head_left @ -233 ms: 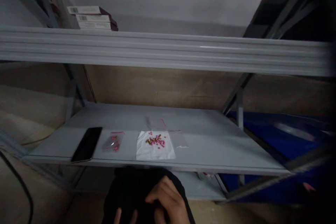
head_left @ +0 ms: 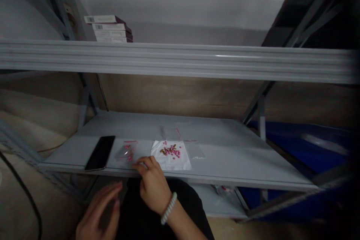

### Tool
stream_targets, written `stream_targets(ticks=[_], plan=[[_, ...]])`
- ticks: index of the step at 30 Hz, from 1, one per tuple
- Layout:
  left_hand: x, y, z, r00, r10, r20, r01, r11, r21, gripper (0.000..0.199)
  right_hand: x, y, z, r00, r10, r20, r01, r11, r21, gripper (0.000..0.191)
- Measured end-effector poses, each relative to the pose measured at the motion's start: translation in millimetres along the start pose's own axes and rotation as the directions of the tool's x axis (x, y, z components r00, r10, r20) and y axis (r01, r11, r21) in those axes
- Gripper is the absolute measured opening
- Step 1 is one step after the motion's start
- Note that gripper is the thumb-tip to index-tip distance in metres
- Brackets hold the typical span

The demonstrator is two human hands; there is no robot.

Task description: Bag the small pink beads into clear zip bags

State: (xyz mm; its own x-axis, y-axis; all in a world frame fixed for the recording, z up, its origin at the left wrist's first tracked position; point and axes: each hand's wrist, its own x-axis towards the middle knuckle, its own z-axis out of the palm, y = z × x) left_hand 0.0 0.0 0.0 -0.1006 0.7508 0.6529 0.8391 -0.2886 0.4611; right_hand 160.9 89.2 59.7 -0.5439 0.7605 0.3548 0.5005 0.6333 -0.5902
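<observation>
My right hand (head_left: 154, 185), with a pale beaded bracelet (head_left: 169, 208) on its wrist, reaches over the shelf's front edge. Its fingers are loosely bent and hold nothing that I can see; they are nearest to a small zip bag (head_left: 128, 152) of pink pieces. Lower left, my left hand (head_left: 101, 212) is in the air before the shelf, blurred, with thumb and fingers apart. On a white cloth or tissue (head_left: 180, 163) lie small pink beads (head_left: 176, 153) and gold-brown pieces (head_left: 163, 152). A clear zip bag (head_left: 197, 150) lies at the cloth's right edge.
A black phone or tablet (head_left: 100, 153) lies at the left of the grey shelf (head_left: 236, 157). Another clear bag (head_left: 170, 133) is behind the cloth. The upper shelf beam (head_left: 197, 62) crosses above, bearing stacked boxes (head_left: 111, 30). My dark-clothed legs are below the front edge.
My right hand has risen from my lap and moved forward and left to the shelf edge. My left hand has come up further into view at lower left. The view has shifted slightly.
</observation>
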Motion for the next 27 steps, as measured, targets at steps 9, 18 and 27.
stream_targets(ticks=[9, 18, 27], plan=[[99, -73, 61.5, 0.993, 0.025, 0.118, -0.024, 1.0, -0.011, 0.02, 59, 28, 42, 0.978, 0.114, -0.177, -0.113, 0.993, 0.016, 0.036], [103, -61, 63.2, 0.938, -0.236, -0.253, 0.216, 0.971, -0.105, 0.024, 59, 53, 28, 0.88, 0.328, -0.343, -0.165, 0.889, 0.427, 0.034], [110, 43, 57.8, 0.976, -0.214, 0.03, 0.188, 0.773, -0.606, 0.016, 43, 82, -29, 0.789, 0.472, 0.394, -0.344, -0.193, 0.919, 0.043]])
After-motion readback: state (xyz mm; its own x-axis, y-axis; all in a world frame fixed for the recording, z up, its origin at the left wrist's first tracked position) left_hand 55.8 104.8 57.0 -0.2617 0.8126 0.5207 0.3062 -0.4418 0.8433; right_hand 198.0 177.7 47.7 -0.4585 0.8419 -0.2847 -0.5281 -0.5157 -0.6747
